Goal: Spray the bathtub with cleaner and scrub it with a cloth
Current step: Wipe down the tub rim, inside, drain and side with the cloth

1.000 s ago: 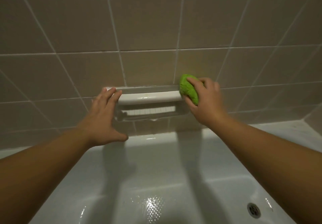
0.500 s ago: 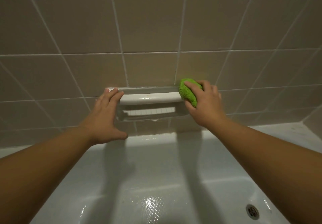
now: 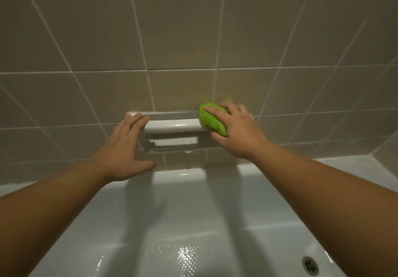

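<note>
A white bathtub (image 3: 185, 229) fills the lower view, wet and shiny at the bottom. On the beige tiled wall above its far rim is a white ceramic soap holder with a grab bar (image 3: 172, 125). My right hand (image 3: 237, 132) grips a bunched green cloth (image 3: 212, 119) and presses it against the right end of the bar. My left hand (image 3: 122, 149) lies flat with straight fingers on the left end of the holder, thumb spread out below. No spray bottle is in view.
The tub's drain (image 3: 310, 263) sits at the lower right. The tub rim (image 3: 353, 164) runs along the wall and meets a tiled corner at the right. Beige wall tiles (image 3: 183, 28) cover the upper half.
My right hand has slid the green cloth slightly left along the bar's right end. The left hand has stayed on the holder's left end.
</note>
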Available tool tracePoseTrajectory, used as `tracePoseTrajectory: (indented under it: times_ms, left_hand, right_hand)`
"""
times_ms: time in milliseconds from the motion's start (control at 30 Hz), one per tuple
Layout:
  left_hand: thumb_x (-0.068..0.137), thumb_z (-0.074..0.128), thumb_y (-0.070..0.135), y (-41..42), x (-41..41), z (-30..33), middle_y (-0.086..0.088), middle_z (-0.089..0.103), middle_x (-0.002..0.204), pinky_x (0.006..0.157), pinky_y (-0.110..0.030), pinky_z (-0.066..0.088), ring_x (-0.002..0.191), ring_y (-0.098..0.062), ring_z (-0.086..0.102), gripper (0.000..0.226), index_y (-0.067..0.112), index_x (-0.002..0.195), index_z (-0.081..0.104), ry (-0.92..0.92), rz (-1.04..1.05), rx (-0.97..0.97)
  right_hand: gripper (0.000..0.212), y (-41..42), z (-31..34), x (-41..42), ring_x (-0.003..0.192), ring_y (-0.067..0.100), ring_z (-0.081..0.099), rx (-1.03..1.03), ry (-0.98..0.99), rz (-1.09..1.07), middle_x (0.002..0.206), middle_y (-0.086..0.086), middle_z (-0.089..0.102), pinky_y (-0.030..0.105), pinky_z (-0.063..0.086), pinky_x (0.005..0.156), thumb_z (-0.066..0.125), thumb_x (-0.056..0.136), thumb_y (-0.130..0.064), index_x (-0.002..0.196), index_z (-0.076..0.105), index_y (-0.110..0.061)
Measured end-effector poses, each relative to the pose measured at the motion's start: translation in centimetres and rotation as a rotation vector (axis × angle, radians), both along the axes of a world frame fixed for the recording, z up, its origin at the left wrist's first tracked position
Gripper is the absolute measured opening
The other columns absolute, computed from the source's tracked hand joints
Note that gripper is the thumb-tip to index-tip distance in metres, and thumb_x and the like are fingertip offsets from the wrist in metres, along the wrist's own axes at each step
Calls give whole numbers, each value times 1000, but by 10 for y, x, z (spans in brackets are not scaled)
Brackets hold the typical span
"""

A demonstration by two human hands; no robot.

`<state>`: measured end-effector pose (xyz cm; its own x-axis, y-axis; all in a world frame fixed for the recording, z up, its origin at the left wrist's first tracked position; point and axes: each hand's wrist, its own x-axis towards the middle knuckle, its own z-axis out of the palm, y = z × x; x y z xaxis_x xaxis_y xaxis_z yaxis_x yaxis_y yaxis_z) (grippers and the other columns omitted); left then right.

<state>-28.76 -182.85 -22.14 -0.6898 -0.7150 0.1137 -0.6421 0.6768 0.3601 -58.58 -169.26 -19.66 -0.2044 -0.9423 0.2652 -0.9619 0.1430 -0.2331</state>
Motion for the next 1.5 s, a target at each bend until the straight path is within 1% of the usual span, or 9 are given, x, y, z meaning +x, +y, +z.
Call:
tracePoseTrajectory:
  times_ms: [167,267,400,633,800,1000,1133,1300,1500]
  left_hand:
    - [76,68,77,11,-11,5,7,2,171,127,-43,6,158,-17,-10,115,27,163,12,15,32,-8]
    - [73,48,94,16,-19,11,-1,18,168,127,-49,13,157,-27,7,115,27,162,18,63,42,1]
    - [87,54,72,26,-43,32,0,39,159,119,-48,35,146,-20,37,87,33,159,25,274,-142,-79]
    - [90,62,64,35,-122,42,-4,53,131,105,-41,43,124,-26,47,66,30,145,47,54,-157,-281]
    - [93,65,52,31,-106,32,-8,51,130,104,-42,42,118,-29,48,68,25,151,43,22,-179,-405]
    - [88,75,44,-1,-38,27,-4,45,135,113,-38,34,130,-24,38,67,32,148,48,127,-108,-201]
    - [88,72,49,6,-58,24,-7,46,132,112,-61,34,126,-29,37,64,34,145,48,106,-58,-236]
    - [88,75,42,16,-64,15,-9,48,135,112,-47,38,127,-30,40,60,30,143,53,175,-93,-281]
    - [91,73,36,-4,-16,3,-14,40,143,118,-52,30,138,-37,32,57,24,143,52,217,-47,-281]
  right_hand:
    - [72,-12,5,36,126,35,38,18,61,-96,146,6,40,49,33,108,61,89,-52,154,31,-42]
    - [91,-26,7,61,127,35,37,68,85,42,149,7,35,50,34,106,68,82,-52,158,20,-37]
    - [121,-21,21,37,132,26,41,65,-313,205,148,4,29,39,39,112,88,63,-40,159,18,-17]
    - [29,-7,-6,-29,109,29,54,43,-23,86,109,6,65,39,44,93,65,95,-34,118,66,-17]
    - [34,-9,-24,-20,115,35,56,-83,9,79,121,9,68,42,39,101,63,100,-33,127,67,-14]
    - [23,-10,-13,-13,106,31,49,14,43,74,108,7,60,36,34,87,51,105,-35,106,60,-13]
    - [21,-20,-7,0,94,32,49,61,15,146,92,4,50,34,28,77,52,105,-27,88,46,-17]
    - [20,-26,-15,5,90,35,52,-23,7,139,90,9,58,40,38,78,59,102,-26,91,57,-9]
    - [14,-26,-25,8,95,37,53,-69,30,95,98,10,63,41,38,84,61,101,-26,100,62,-12]
